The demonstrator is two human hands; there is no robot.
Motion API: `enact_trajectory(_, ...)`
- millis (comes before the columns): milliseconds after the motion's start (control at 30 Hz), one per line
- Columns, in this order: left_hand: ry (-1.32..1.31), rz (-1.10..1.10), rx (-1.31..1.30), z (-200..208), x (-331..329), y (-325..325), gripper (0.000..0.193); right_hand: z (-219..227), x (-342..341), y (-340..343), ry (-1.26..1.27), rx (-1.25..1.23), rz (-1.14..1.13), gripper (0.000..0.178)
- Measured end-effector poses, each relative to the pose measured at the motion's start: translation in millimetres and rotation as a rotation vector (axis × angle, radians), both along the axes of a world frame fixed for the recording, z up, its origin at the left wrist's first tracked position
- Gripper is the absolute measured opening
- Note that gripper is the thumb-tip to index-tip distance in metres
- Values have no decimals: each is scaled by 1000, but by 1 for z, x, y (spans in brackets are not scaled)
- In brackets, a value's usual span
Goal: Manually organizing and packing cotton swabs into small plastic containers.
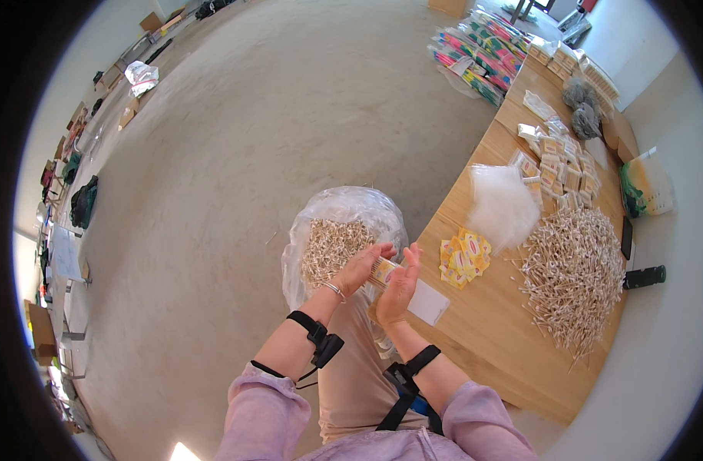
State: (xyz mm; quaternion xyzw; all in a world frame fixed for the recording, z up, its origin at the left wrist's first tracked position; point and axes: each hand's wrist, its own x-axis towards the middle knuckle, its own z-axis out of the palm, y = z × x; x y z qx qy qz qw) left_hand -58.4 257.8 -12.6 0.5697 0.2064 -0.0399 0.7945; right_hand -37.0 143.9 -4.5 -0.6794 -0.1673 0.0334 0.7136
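Note:
Between my two hands is a small pack of cotton swabs (pixel 383 270) with a yellow and white label. My left hand (pixel 359 269) is closed round one end of it. At the other end, my right hand (pixel 400 288) has its fingers stretched upward, with the palm side against the pack. Just beyond my left hand, a clear plastic bag (pixel 296 230) holds a heap of loose cotton swabs (pixel 332 246). On the table to the right of my right hand lie a white card or small box (pixel 429 303) and a pile of yellow printed cards (pixel 465 258).
The wooden table (pixel 474 323) runs along my right. It carries a large heap of loose swabs (pixel 572 265), clear plastic bags (pixel 505 203), many filled swab packs (pixel 562 165) and a dark cylinder (pixel 645 276). Colourful wrapped bundles (pixel 482 54) lie beyond its far end.

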Motion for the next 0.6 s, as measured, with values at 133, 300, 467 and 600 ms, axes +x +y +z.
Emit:
enact_trajectory(133, 25, -23, 13, 12, 2, -2, 56, 8, 2, -1, 48, -25, -21, 51)
enact_trajectory(300, 3, 6, 35, -4, -2, 15, 60, 4, 14, -20, 308, 368, 34, 43)
enact_trajectory(467, -62, -26, 129, 1, 2, 7, 64, -4, 14, -14, 156, 188, -10, 46)
enact_trajectory(600, -63, 4, 54, 1, 1, 1, 62, 1, 6, 0, 3, -21, -43, 49)
